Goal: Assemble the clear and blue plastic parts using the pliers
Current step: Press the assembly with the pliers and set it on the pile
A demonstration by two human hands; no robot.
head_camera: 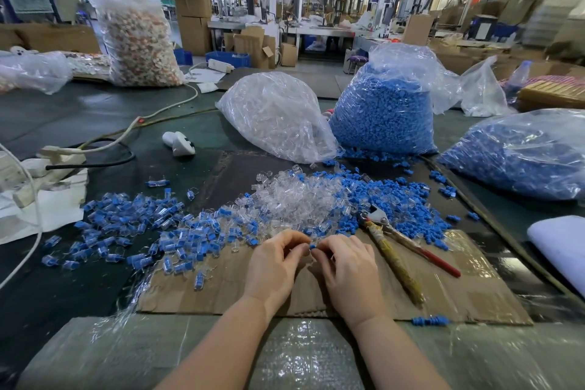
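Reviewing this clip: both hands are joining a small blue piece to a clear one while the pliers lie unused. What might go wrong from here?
1. The blue piece is pinched at the fingertips of the left hand and right hand; it could slip into the loose pile of clear parts.
2. The pliers lie beside the right hand, handles apart; a blind reach may knock them.
3. Finished pieces border loose stock, so mixing seems likely.

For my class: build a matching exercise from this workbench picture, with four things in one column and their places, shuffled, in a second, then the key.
Things:
1. pliers
2. clear-parts bag
3. assembled pieces
4. small blue part

Places:
A. pinched between both hands
B. spread left of the hands
C. lying right of the hands
D. behind the loose pile

Pairs: 1-C, 2-D, 3-B, 4-A
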